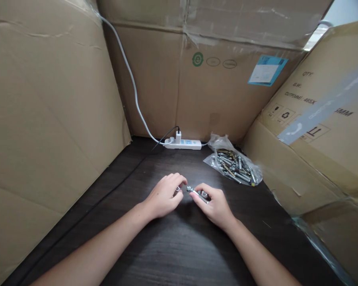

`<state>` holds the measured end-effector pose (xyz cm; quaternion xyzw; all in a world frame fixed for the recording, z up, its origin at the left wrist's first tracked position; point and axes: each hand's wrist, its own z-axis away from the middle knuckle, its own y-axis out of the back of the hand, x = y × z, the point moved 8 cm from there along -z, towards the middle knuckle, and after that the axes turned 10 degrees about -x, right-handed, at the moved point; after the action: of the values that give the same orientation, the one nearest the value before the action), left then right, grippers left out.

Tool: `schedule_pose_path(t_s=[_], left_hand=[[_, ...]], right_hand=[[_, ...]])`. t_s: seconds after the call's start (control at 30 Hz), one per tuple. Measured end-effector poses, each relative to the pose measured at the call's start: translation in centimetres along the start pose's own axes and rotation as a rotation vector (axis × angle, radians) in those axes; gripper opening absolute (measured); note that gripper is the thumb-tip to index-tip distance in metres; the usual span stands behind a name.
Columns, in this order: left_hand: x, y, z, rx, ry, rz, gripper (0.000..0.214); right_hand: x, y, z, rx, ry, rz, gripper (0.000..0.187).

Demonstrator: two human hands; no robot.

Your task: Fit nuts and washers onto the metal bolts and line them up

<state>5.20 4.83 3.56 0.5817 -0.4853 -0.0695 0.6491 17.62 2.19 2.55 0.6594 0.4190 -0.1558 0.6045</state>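
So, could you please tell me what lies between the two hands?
In the head view, a bolt, held by the right hand, points toward the left hand without touching it.

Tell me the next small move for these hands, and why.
Probably ease the left hand toward the bolt: the right hand holds it with one end facing the left hand, a gap separates them, and a small shiny piece shows inside the left hand.

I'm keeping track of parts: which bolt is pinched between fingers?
The silver bolt in the right hand, nut end toward the left hand; being gripped sets it apart from the bolts heaped in the plastic bag.
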Motion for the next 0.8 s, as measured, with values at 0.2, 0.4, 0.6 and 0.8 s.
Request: schedule_pose_path(t_s=[0.2, 0.4, 0.6, 0.8], left_hand=[[1.5, 0.0, 0.2, -0.036, -0.136, 0.075, 0.027], [0.9, -0.6, 0.1, -0.080, -0.067, 0.040, 0.017], [1.0, 0.6, 0.3, 0.047, -0.080, 0.092, 0.028], [0.8, 0.3, 0.1, 0.045, -0.075, 0.078, 0.026]], right_hand=[[0.1, -0.1, 0.0, -0.004, 0.006, -0.006, 0.020], [-0.2, -0.2, 0.0, -0.012, 0.023, -0.007, 0.021], [-0.1, -0.2, -0.1, 0.008, 0.010, 0.003, 0.022], [0.0, -0.1, 0.0, 0.028, 0.016, -0.006, 0.021]])
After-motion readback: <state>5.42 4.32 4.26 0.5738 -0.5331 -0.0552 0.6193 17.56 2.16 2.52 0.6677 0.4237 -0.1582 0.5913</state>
